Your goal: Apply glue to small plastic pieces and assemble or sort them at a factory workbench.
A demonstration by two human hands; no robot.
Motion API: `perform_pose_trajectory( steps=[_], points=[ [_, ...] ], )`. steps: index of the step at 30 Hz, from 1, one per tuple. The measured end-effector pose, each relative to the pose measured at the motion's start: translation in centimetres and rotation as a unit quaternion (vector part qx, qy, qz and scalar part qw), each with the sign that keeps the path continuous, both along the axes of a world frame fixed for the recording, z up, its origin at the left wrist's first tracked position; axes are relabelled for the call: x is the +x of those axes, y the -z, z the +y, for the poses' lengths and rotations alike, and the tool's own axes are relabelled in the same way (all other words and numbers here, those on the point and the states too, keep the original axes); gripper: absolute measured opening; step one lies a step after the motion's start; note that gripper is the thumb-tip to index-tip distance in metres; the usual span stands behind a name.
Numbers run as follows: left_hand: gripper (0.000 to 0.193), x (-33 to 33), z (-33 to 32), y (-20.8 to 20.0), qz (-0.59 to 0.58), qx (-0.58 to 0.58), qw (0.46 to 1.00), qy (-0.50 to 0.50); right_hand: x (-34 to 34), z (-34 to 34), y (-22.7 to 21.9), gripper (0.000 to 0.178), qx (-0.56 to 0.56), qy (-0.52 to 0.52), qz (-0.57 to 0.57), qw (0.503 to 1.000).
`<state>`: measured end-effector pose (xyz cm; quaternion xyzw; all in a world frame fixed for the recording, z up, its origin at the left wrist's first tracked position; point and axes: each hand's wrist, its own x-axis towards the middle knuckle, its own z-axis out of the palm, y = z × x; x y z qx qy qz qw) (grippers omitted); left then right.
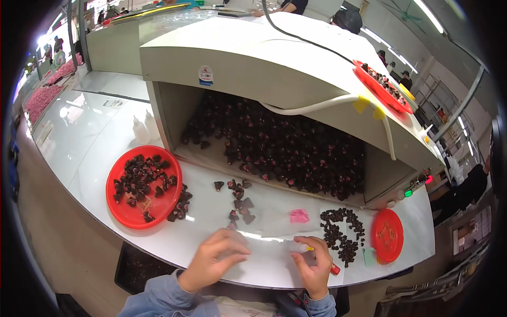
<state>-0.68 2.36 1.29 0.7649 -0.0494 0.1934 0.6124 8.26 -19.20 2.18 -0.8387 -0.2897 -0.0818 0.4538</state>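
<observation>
My left hand (215, 260) hovers at the front of the white table, fingers curved and thumb apart, with nothing visible between them. Just beyond its fingertips lies a loose line of dark, cone-like pieces (246, 203), some showing pink. My right hand (316, 265) is closed around a small white tube (299, 246) with a bit of yellow at the fingers. A red end (335, 269) shows past that hand's outer side; whether it belongs to the tube I cannot tell. A pink scrap (299, 216) lies beyond the right hand, beside a spread of small dark bits (342, 232).
A red plate (117, 203) of dark pieces stands at left, white bottles (140, 131) behind it. A grey hooded box (169, 119) holds a big heap of them (285, 142). Another red plate (388, 238) is at right; a red tray (372, 90) rests on the hood.
</observation>
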Motion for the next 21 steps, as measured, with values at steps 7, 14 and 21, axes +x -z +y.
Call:
perform_pose_trajectory(
  steps=[7, 14, 21],
  points=[
    [0.018, 0.5, -2.8, 0.0, 0.144, -0.367, 0.912, 0.113, -0.6, -1.1, 0.7, 0.035, 0.038, -0.006, 0.091, 0.995],
    [0.024, 1.5, -1.8, 1.2, 0.18, -0.393, 0.886, 0.169, -0.7, -0.9, -0.2, 0.06, 0.164, 0.014, 0.123, 0.979],
    [0.025, 1.8, -1.6, 1.8, 0.118, -0.413, 0.891, 0.151, -0.2, -0.8, -1.1, 0.064, 0.248, -0.027, 0.14, 0.958]
  ],
)
